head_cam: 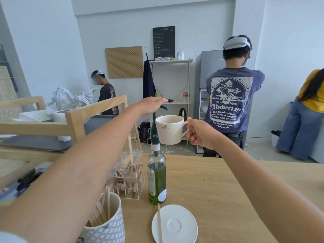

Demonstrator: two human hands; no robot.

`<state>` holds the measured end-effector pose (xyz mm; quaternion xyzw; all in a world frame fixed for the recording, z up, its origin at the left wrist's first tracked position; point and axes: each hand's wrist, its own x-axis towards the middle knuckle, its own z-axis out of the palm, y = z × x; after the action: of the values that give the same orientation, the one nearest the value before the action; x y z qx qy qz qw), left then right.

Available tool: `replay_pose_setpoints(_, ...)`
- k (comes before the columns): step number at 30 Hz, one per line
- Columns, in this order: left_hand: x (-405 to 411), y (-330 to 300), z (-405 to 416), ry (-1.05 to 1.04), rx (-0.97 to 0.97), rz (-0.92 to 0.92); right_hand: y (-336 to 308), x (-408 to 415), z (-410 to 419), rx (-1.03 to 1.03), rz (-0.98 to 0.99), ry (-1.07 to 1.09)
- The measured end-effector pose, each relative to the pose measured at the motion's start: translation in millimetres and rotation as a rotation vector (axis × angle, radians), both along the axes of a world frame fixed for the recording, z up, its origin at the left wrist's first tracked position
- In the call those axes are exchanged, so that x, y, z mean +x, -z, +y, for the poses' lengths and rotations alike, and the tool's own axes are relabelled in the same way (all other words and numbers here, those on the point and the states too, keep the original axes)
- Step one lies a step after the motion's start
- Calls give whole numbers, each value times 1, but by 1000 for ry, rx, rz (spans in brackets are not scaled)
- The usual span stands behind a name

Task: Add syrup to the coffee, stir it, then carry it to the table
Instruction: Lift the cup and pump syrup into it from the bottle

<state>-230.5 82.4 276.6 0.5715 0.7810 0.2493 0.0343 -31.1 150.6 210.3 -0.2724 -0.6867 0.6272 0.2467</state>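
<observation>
A: Cream ceramic cup [171, 129], logo on the side, held up in the air at about 12 o'clock over the pale wooden counter [210, 181]. The right hand [201, 134] pinches its handle, fingers curled through and around the loop.

B: And the left hand [154, 105]?

A: Palm down on the dark green pump head [162, 107] of the tall green glass syrup bottle [157, 179], fingers laid fairly flat over it; pressing, by my reading. The spout sits just above the cup's rim at 9 o'clock of the cup.

B: Handling?

A: Cup is rigid, breakable, likely part full, though the liquid is hidden from here. Keep it level, grip on the handle. The bottle is tall and narrow, so a hard push on the pump could rock it.

B: What's around?

A: White round saucer [175, 223] at 6 o'clock of the bottle, a thin wooden stir stick [159, 225] lying across its left edge. Clear acrylic sachet box [128, 176] touching or just beside the bottle at 9 o'clock. Grey-patterned mug of wooden sticks [107, 223] at 7 o'clock.

B: Obstacles?

A: The bottle stands between cup and saucer. Beyond the counter, a person in a blue printed shirt [231, 100] at 1 o'clock and a wooden chair [78, 118] at 10 o'clock may crowd the carry.
</observation>
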Motion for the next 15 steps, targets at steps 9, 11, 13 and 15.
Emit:
replay_pose_setpoints(9, 6, 8, -4, 73, 143, -91, 8, -3, 0, -25, 26, -1)
replay_pose_setpoints(11, 9, 9, -6, 72, 151, -110, 9, -4, 1, -29, 29, 3)
replay_pose_setpoints(13, 11, 9, -9, 58, 161, -126, 10, -5, 1, -40, 28, 5)
replay_pose_setpoints(15, 11, 11, -9, 39, 164, -133, 12, -5, 2, -58, 41, 3)
